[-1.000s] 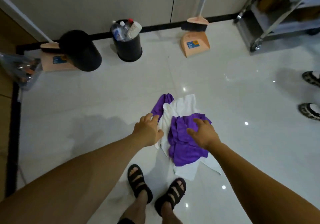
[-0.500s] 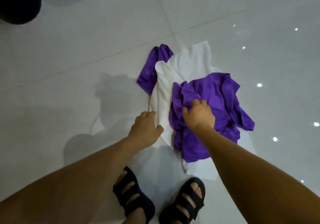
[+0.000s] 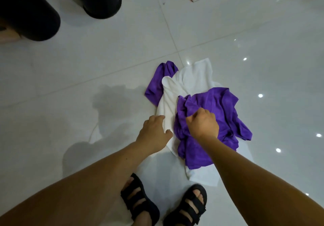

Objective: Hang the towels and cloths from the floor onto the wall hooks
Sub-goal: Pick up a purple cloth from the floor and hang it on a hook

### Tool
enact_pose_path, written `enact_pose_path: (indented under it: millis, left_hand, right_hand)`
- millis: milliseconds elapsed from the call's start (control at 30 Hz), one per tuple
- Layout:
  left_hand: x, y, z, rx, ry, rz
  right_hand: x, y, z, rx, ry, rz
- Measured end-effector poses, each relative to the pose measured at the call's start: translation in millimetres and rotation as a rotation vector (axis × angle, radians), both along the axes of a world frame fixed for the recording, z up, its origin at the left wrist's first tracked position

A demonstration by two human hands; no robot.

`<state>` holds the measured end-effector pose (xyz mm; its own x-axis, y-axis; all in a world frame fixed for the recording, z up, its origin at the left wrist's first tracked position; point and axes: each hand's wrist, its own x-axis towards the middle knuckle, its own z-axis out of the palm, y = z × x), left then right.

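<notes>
The right hand (image 3: 203,124) grips, fingers curled, the purple cloth (image 3: 219,106) heaped on the white towel (image 3: 189,82) on the floor (image 3: 70,68), while the left hand (image 3: 155,133) rests loose-fingered at the towel's left edge.

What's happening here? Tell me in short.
A person is bent over a heap of cloths on the tiled floor. The right hand has its fingers curled into the top purple cloth, gripping it. The left hand lies open on the edge of the white towel beneath. A second purple cloth pokes out from under the towel's far side. Nothing is lifted yet, and no wall hooks are in view.
</notes>
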<state>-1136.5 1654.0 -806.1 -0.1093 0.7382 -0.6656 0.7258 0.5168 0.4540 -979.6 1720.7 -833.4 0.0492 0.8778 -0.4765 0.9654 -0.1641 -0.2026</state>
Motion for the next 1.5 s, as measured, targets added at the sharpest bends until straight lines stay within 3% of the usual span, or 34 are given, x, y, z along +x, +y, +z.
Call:
enact_pose_path:
  millis: [133,467,633,800,933,1133,1267,1400,1500]
  left_hand:
    - [-5.8,11.5,24.3,0.083,0.043,-0.033]
    - [0.3,11.3,-109.4,-0.011,0.064,-0.041]
    - [2.2,9.5,-103.1,-0.022,0.062,-0.034]
    - [3.6,18.9,-13.3,0.068,-0.014,0.003]
    - [-13.0,44.6,87.3,0.214,-0.102,-0.118]
    - [-56.9,80.2,233.4,0.217,-0.218,-0.318]
    - [-99.5,92.2,340.1,0.251,-0.231,-0.062]
    - [-146.4,94.1,440.8,0.223,-0.234,0.143]
    - [-182.5,84.5,502.0,0.352,-0.215,0.292]
  right_hand:
    - [5.3,7.2,13.9,-0.055,-0.039,-0.007]
    - [0.9,27.3,-122.3,0.086,-0.188,0.067]
    - [11.5,26.8,-109.2,0.149,-0.101,0.047]
    - [13.8,11.6,-7.2,0.131,0.275,-0.098]
    - [7.0,7.3,101.7,0.069,0.532,0.027]
    - [-35.0,35.8,265.4,-0.010,0.813,0.163]
    - [-59.8,56.7,356.7,0.022,0.836,0.201]
    - [-91.2,74.7,421.6,0.073,0.483,0.468]
    - [-120.4,75.2,467.0,0.111,0.448,0.413]
